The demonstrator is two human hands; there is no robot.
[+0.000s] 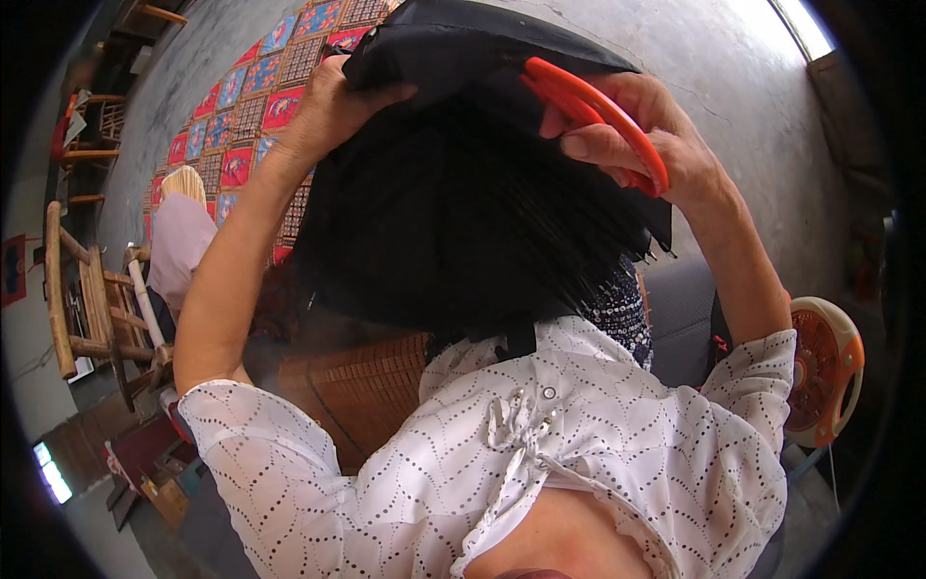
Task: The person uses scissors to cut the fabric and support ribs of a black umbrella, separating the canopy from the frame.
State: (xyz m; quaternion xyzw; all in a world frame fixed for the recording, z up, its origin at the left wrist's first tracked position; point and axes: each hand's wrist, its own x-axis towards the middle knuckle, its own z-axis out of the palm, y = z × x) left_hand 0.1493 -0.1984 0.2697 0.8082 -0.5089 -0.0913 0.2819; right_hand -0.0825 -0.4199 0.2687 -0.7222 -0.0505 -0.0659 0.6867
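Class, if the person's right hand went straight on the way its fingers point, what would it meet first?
Most likely the black cloth, which lies right by the fingertips of the right hand gripping the red handles; whether they already touch is hard to tell.

Both hands (333, 101) (661, 130) forward, arms (227, 261) (743, 256) apart

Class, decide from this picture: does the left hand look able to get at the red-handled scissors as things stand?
Probably not straight away: the left hand is gripping the black cloth, and the right hand holds the red-handled scissors by their handles.
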